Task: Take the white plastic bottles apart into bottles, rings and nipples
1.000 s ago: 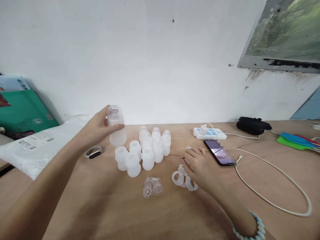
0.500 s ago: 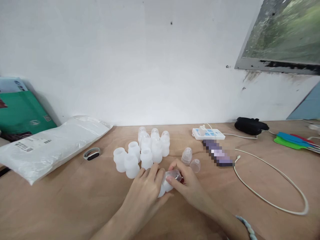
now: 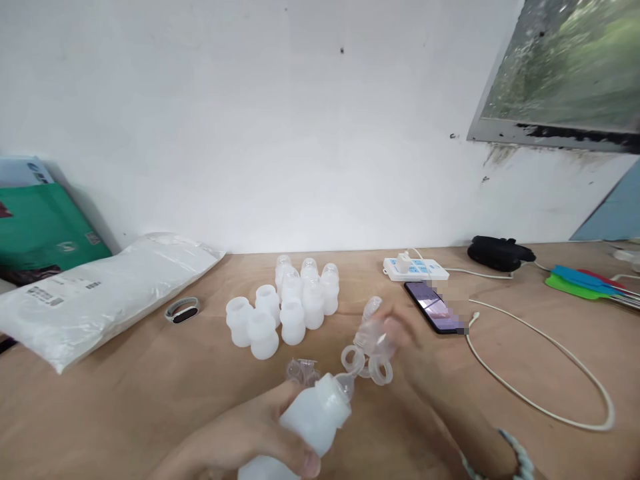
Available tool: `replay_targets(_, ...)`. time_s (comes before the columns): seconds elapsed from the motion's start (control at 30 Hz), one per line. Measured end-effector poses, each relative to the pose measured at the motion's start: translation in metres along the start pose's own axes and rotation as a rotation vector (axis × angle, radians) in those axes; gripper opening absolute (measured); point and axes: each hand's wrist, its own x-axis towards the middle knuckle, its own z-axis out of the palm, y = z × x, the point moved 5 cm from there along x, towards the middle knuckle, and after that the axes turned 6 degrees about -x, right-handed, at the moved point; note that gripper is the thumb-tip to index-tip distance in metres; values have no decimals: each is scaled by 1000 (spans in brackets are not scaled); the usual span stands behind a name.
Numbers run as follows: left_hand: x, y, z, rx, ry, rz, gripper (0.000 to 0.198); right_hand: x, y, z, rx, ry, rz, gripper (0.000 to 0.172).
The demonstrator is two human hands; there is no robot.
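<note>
My left hand (image 3: pixel 280 427) is wrapped round a frosted white baby bottle (image 3: pixel 315 413), tilted with its clear teat (image 3: pixel 345 385) toward the upper right. Smeared by motion, my right hand (image 3: pixel 400 330) has a clear bottle cap (image 3: pixel 374 339) at its fingers. Behind that cap another clear cap (image 3: pixel 372 307) stands on the table. Several translucent rings (image 3: pixel 381 370) lie just below my right hand. Clear teats (image 3: pixel 301 371) rest beyond my left hand. Farther back stand several white bottles with clear caps (image 3: pixel 314 303) and several open bottle bodies (image 3: pixel 263 335).
A white plastic parcel (image 3: pixel 125 280) and a fitness band (image 3: pixel 183 311) lie on the left. To the right are a phone (image 3: pixel 434 307), a power strip (image 3: pixel 416 269), a looped white cable (image 3: pixel 545 327), a black pouch (image 3: pixel 501 253) and coloured spatulas (image 3: pixel 583 281). A wall (image 3: pixel 300 167) rises behind the table.
The cap has come off the bottle, baring its teat. My right hand has moved right and away with it; my left hand has drawn the bottle nearer, uncovering rings and teats.
</note>
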Motion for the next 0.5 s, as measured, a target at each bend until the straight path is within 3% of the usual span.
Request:
replay_targets(0.07, -1, -7, -11, -84, 44, 29, 52, 12, 5, -34, -58, 320, 11, 29)
replay_targets(0.13, -1, -13, -19, -103, 87, 59, 51, 22, 7, -57, -226, 433, -6, 31)
replay_targets(0.2, 2, -15, -25, -125, 136, 114, 55, 31, 12, -65, -543, 371, 45, 28)
replay_targets(0.33, 11, -15, -26, -118, 172, 183, 62, 35, 34, -55, -1159, 36, 214, 28)
replay_targets(0.4, 13, -13, -23, -66, 169, 193, 61, 33, 40, -49, -1250, -54, 236, 32)
replay_targets(0.5, 11, -7, -19, 42, 221, 225, 63, 32, 34, -47, -1082, 17, 203, 38)
